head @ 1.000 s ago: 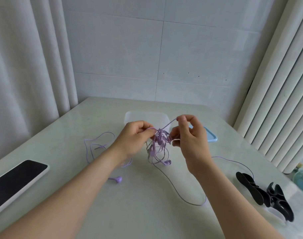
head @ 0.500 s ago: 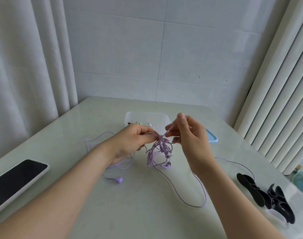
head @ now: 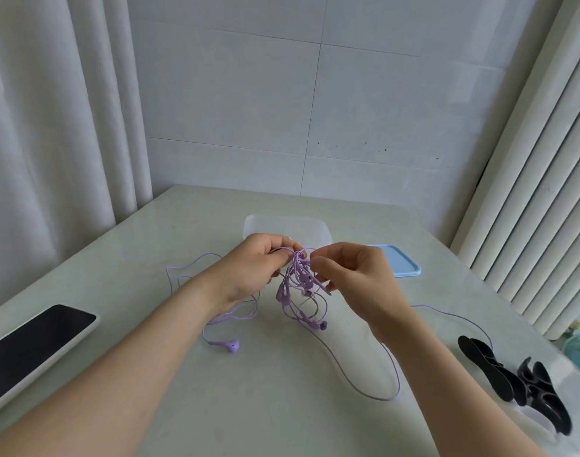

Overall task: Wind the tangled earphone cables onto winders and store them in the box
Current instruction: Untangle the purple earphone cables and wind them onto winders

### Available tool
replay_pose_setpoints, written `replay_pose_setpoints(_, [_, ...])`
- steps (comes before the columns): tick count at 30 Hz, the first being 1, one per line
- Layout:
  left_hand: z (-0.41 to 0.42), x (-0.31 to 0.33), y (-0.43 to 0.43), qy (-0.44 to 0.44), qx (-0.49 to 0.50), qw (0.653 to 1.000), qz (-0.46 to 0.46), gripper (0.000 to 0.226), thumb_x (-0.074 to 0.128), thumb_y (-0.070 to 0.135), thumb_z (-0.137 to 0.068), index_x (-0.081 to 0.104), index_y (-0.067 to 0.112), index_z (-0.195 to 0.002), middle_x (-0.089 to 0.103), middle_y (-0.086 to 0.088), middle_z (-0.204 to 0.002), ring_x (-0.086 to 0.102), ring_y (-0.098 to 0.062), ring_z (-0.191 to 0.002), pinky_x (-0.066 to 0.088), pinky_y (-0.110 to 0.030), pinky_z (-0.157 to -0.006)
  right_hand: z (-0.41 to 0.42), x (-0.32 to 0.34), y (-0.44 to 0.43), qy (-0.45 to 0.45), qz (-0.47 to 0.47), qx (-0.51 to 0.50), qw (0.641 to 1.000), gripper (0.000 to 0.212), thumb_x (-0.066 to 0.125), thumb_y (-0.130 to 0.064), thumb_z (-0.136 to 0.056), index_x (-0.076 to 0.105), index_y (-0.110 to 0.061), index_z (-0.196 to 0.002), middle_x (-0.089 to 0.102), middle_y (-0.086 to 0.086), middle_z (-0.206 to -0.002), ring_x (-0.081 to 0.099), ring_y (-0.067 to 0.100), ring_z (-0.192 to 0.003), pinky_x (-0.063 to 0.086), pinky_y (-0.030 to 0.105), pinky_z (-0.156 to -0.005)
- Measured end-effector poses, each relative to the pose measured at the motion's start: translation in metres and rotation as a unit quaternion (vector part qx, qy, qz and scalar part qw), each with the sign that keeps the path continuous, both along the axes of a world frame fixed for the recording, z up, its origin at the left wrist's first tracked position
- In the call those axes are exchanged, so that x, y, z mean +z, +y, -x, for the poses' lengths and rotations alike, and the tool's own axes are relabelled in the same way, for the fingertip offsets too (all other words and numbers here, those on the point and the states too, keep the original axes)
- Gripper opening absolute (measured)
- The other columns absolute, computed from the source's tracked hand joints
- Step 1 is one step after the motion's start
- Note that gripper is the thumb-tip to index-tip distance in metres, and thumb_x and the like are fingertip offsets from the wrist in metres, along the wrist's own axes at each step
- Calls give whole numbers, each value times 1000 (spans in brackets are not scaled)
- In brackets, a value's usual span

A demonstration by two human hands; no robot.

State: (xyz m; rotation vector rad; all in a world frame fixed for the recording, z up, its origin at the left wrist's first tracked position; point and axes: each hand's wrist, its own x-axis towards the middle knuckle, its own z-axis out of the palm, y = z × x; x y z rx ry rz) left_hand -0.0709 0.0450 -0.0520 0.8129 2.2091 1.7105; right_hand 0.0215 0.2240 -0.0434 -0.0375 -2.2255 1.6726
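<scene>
Tangle of thin purple rubbery earphone cable (head: 297, 285), pinched at its knot by left hand (head: 249, 268) and right hand (head: 358, 278) alike, loops dangling below; judged light, limp, snag-prone; best taken strand by strand beside knot, not by earbuds (head: 232, 346)

Lilac earphone cables (head: 297, 285), black winders (head: 516, 387), a pale-blue lid (head: 402, 265), a clear box (head: 315, 227), a pale-green table (head: 265, 407).

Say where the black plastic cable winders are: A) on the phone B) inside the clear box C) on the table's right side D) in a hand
C: the black plastic cable winders lie at the right of the pale table; the left hand and right hand pinch the purple earphone cable.
</scene>
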Motion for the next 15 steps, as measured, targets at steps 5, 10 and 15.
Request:
replay_pose_setpoints(5, [-5, 3, 0, 6, -15, 1000, -6, 25, 47, 8, -110, 72, 6, -112, 65, 22, -67, 55, 7, -57, 39, -6, -58, 1, -2, -1, 45, 7, -11, 999, 7, 77, -7, -91, 80, -13, -92, 80, 1, -85, 76, 14, -80, 58, 20, -75])
replay_pose_setpoints(10, [-8, 4, -1, 17, -20, 1000, -12, 21, 50, 10, -110, 70, 5, -113, 65, 23, -68, 54, 7, -59, 39, -7, -59, 3, -3, 4, 39, 2, 10, 999, 12, 72, -4, -94, 81, -12, -95, 80, 2, -85, 72, 10, -76, 55, 19, -74])
replay_pose_setpoints(15, [-10, 5, 2, 17, 2, 999, -36, 19, 50, 12, -110, 68, 8, -110, 68, 12, -75, 58, -1, -65, 44, -11, -63, 4, -5, 4, 21, -39, 65, 997, 18, 65, -22, -104, 80, -13, -99, 80, 7, -94, 67, 12, -85, 51, 24, -80])
